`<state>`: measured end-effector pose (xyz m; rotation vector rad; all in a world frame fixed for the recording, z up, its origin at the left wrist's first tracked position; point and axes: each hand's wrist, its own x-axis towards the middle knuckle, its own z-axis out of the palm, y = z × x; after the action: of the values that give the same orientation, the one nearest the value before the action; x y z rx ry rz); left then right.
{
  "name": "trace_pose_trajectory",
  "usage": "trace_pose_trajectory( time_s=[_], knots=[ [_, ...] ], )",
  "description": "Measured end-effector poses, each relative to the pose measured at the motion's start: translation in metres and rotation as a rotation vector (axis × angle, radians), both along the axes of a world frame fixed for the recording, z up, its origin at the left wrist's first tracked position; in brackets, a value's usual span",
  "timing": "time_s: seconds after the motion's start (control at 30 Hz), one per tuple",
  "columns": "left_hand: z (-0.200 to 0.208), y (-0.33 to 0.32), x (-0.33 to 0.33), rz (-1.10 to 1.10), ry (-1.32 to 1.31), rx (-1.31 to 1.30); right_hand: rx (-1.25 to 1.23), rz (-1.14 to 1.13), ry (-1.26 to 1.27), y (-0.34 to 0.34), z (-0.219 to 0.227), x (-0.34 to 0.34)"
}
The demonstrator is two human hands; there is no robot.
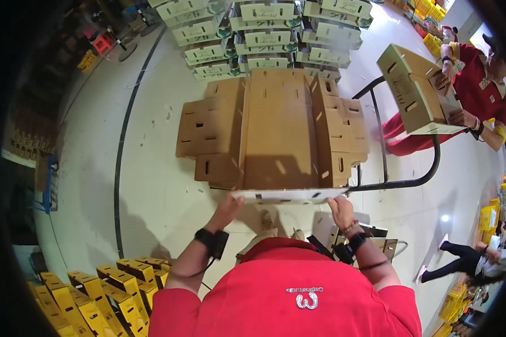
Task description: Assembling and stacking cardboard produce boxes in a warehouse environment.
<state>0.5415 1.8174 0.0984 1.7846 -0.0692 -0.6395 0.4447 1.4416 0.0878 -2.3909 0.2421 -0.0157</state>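
A long open cardboard box (281,129), brown inside with a white outer face, lies in front of me. At the left corner of its near wall, my left hand (229,209) is closed on the cardboard. My right hand (341,211) grips the right corner of the same wall, thumb near the top edge. Flat cardboard blanks (211,132) with slots lie to the left of the box, and more blanks (343,132) show on its right. What supports the box underneath is mostly hidden.
A black tubular cart handle (416,181) rises at the right. Beyond it a co-worker in red (472,90) handles another carton (410,90). White-green cartons (267,39) are stacked ahead; yellow cartons (112,292) stand behind me at left. Another person (466,261) is far right.
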Motion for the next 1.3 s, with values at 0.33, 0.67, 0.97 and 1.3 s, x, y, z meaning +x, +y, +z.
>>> trace_pose_trajectory(
  time_s=[0.33,0.67,0.97,1.3],
  knots=[
    [-0.06,-0.061,0.033,0.356,-0.458,0.679,-0.225,-0.258,0.231,0.033,-0.011,0.073],
    [-0.054,-0.062,0.055,-0.562,-0.944,0.53,-0.517,0.43,0.026,0.061,-0.04,0.07],
    [-0.058,-0.083,0.051,-0.993,-0.436,0.771,-0.404,0.649,0.4,0.053,-0.059,0.073],
    [-0.066,-0.091,0.077,-1.127,-0.156,0.609,-0.117,0.673,0.658,0.039,-0.065,0.094]
  ],
)
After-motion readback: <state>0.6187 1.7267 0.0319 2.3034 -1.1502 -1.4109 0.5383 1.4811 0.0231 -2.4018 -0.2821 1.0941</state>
